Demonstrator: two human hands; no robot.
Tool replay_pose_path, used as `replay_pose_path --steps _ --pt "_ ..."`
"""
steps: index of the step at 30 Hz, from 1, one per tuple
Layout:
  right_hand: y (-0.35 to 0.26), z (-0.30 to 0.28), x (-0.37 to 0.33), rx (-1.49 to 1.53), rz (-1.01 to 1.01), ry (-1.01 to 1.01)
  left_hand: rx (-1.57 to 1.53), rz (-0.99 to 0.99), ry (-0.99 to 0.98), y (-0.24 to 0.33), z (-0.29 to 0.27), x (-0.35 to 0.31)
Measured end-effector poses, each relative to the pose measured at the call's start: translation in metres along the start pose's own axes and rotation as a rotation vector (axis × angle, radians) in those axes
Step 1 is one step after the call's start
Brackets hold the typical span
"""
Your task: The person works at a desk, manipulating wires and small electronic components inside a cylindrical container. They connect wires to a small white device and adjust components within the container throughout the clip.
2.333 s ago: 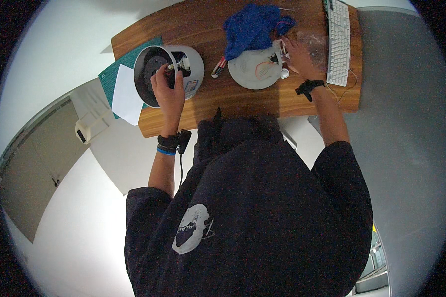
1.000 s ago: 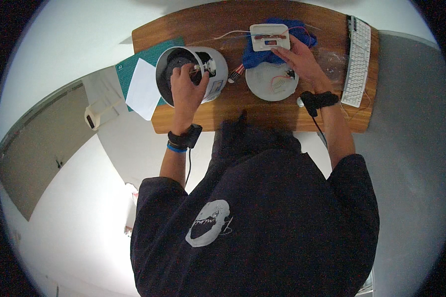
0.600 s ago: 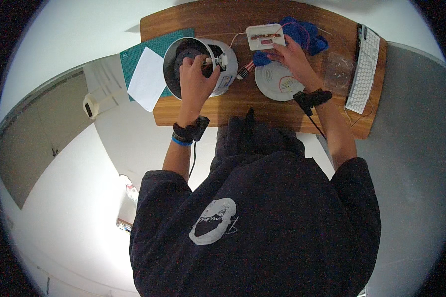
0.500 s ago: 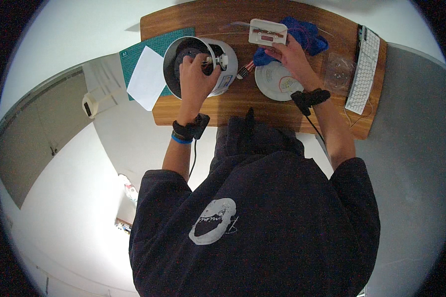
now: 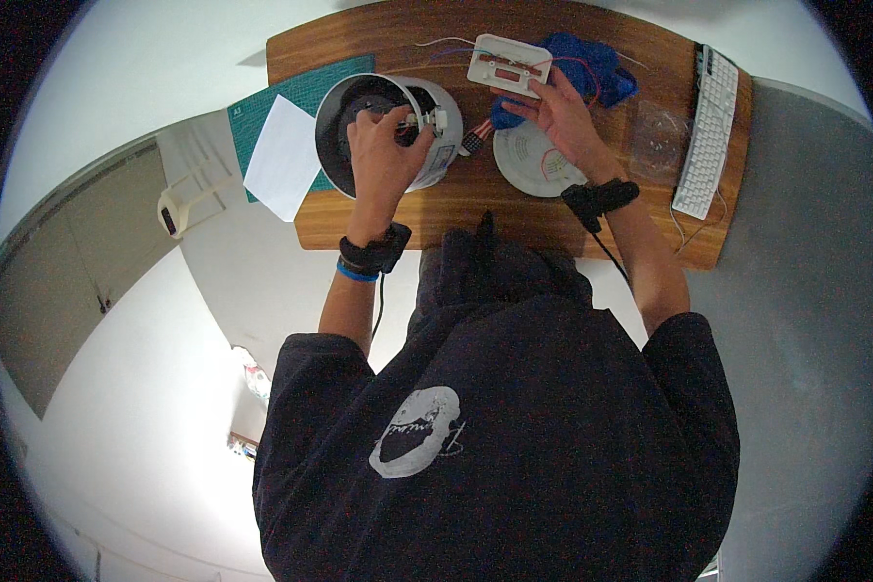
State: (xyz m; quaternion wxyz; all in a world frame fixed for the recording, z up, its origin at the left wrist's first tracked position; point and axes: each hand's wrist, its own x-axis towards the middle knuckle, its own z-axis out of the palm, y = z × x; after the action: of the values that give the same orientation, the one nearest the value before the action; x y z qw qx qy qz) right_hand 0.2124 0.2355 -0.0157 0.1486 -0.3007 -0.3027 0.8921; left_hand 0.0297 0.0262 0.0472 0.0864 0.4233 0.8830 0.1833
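A silver-white cylindrical appliance housing (image 5: 443, 165), like a rice cooker body, lies tilted with its dark opening toward the left. My left hand (image 5: 383, 165) reaches over its rim, thumb and fingers pinched near a small white fitting (image 5: 441, 119); what they grip is too small to make out. My right hand (image 5: 570, 118) holds a white plastic panel (image 5: 482, 70) by its lower right corner, inner side up. A reddish-brown circuit board strip and thin wires show in the panel. Below it lies a round whitish metal disc (image 5: 522, 163), partly behind my right hand.
A blue cloth (image 5: 606, 78) is bunched behind my right hand. Between housing and disc lies a small black piece with red-and-white strips (image 5: 475, 138). A clear plastic tray (image 5: 655, 145) and white keyboard (image 5: 708, 136) lie right; white paper (image 5: 281, 160) on a green cutting mat (image 5: 252, 116), left.
My right hand has shifted slightly left and turned the panel, so its inner side and wires show more. My left hand has stayed at the housing's rim.
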Motion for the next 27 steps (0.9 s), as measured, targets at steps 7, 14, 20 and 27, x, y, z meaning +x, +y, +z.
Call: replay_pose_path --steps 7,14,20,27 --pt "0.001 -0.003 -0.005 -0.037 -0.048 -0.020 -0.025 -0.010 -0.019 -0.004 0.001 -0.001" --pt "0.014 -0.010 -0.001 -0.241 -0.129 -0.002 -0.078 0.024 -0.030 -0.005 0.002 0.000" --pt "0.024 -0.023 -0.001 -0.483 -0.086 -0.041 -0.109 0.030 -0.076 -0.003 0.002 0.003" --pt "0.026 0.000 -0.021 -0.356 -0.037 0.032 -0.151 0.091 -0.118 -0.010 0.011 0.005"
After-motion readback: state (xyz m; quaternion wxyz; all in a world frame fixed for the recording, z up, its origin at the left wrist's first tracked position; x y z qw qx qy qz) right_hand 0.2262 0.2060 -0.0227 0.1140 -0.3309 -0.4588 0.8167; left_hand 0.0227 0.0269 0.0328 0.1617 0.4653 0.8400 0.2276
